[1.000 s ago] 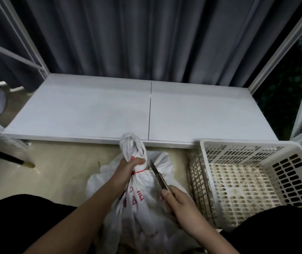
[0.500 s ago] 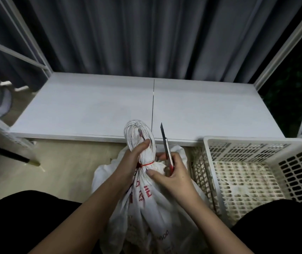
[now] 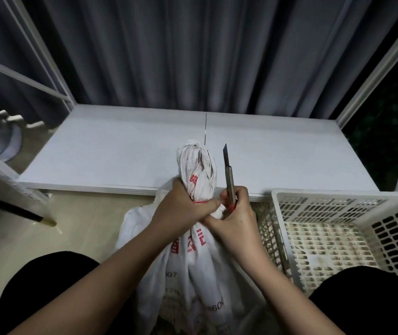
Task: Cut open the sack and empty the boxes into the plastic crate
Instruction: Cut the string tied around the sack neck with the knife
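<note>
The left hand [image 3: 181, 209] wraps its fingers around the bunched neck of the sack [image 3: 193, 262], gripping it right at a red tie [image 3: 199, 202] that cinches the neck. The right hand [image 3: 235, 221] is pressed against the left from the other side; its fingers curl around the handle of a knife [image 3: 228, 175], and its thumb reaches toward the tie. The knife stands almost upright just right of the neck, its angled blade tip pointing up and away from the person, level with the top of the gathered fabric and apart from it.

The sack stands on the floor [image 3: 72, 233] between the person's 2 knees, directly under both hands. It is white, with red printed marks and grey numerals on its side. Above the tie the cloth fans into a tight, pleated tuft; below, it swells into a full, creased body. The boxes inside cannot be seen.

The crate [image 3: 338, 197] sits on the floor just right of the sack, near the right hand. It is off-white, with slotted walls and a perforated base.

Beyond the hands lies a low white platform [image 3: 120, 153], backed by a grey curtain [image 3: 193, 56].
</note>
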